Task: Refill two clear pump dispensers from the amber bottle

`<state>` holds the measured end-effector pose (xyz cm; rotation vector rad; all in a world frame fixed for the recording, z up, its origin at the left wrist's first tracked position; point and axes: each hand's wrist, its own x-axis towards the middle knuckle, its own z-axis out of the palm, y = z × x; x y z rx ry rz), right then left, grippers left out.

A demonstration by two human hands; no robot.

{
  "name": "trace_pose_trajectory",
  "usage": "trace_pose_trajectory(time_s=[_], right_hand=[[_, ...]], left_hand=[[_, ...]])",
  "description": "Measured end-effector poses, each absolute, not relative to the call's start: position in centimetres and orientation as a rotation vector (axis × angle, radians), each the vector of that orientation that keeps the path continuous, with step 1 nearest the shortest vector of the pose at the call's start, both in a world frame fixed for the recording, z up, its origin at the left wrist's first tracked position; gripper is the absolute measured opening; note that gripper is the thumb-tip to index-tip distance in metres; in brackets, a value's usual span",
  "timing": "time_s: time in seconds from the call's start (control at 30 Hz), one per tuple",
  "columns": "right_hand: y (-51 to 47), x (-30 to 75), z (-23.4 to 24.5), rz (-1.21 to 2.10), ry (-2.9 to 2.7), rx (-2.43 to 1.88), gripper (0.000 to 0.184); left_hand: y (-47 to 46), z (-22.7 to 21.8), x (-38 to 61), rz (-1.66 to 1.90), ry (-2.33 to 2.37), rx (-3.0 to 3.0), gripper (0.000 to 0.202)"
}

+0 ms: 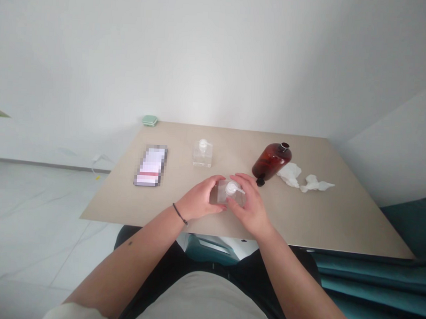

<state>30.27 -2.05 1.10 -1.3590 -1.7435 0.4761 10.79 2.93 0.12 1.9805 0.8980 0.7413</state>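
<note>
My left hand [197, 199] and my right hand [251, 203] hold a clear square pump bottle [225, 193] from either side, near the table's front edge. Its white pump head [232, 188] points toward my right hand, and my fingers hide much of the body. A second clear pump bottle [202, 154] stands farther back, apart from my hands. To the right, an amber glass bottle [271, 161] lies tilted, with a small black cap [260, 182] at its lower end. A dark cord bracelet [180, 213] circles my left wrist.
The beige table [337, 216] also holds crumpled white tissues [290, 174] to the right and a pixelated phone [151, 166] to the left. A small green case [149, 121] sits at the far edge. Teal fabric [405, 276] lies beyond the right corner.
</note>
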Motion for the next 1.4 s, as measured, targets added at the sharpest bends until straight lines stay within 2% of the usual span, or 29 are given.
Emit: trace_pose_trajectory(time_s=[0.07,0.13,0.33,0.37,0.5,0.6,0.67,0.77,0.83,0.93,1.07,1.13,1.27,1.33,1.4], right_hand=[[-2.3,30.1,1.4,0.445,-1.733,-1.385,0.053],[-2.4,30.0,1.9,0.381,-1.698,-1.451,0.054],[-1.4,30.5,5.3,0.229,-1.934,-1.605,0.019],[-1.3,30.8,5.9,0.224,-2.027,-1.591,0.021],[-1.8,31.0,8.2,0.043,-2.265,-1.532,0.049],[-2.6,30.2,9.4,-0.186,-2.151,-1.648,0.035],[-2.8,29.4,9.8,-0.228,-2.101,-1.799,0.034],[-2.5,28.3,9.5,-0.218,-2.147,-1.992,0.052],[-2.1,27.9,9.0,-0.237,-2.217,-2.012,0.057],[-1.8,28.1,8.5,-0.22,-2.326,-1.876,0.057],[-1.7,28.8,8.6,-0.155,-2.356,-1.707,0.069],[-1.6,28.9,8.8,-0.137,-2.333,-1.757,0.065],[-1.2,28.8,8.9,-0.009,-2.355,-1.849,0.045],[-1.2,29.1,8.9,0.055,-2.391,-1.781,0.048],[-1.2,29.6,9.0,0.099,-2.433,-1.686,0.058]], left_hand=[[2.9,0.1,10.8,0.748,0.885,1.97,0.075],[2.9,0.2,10.8,0.742,0.89,1.962,0.075],[3.0,0.3,10.7,0.712,0.914,1.989,0.077],[3.0,0.3,10.6,0.713,0.912,1.994,0.078],[3.0,0.1,10.6,0.721,0.9,2.003,0.078],[3.1,0.1,10.6,0.718,0.896,2.02,0.079],[3.2,0.0,10.6,0.716,0.892,2.037,0.08],[3.2,-0.2,10.5,0.725,0.89,2.046,0.079],[3.2,-0.2,10.6,0.741,0.888,2.034,0.079],[3.2,-0.3,10.6,0.772,0.862,2.017,0.078],[3.2,-0.2,10.7,0.786,0.839,2.021,0.075],[3.2,-0.2,10.7,0.777,0.856,2.021,0.077],[3.2,-0.1,10.7,0.766,0.866,2.015,0.08],[3.2,-0.1,10.7,0.77,0.862,2.01,0.081],[3.1,0.1,10.7,0.776,0.863,2.002,0.081]])
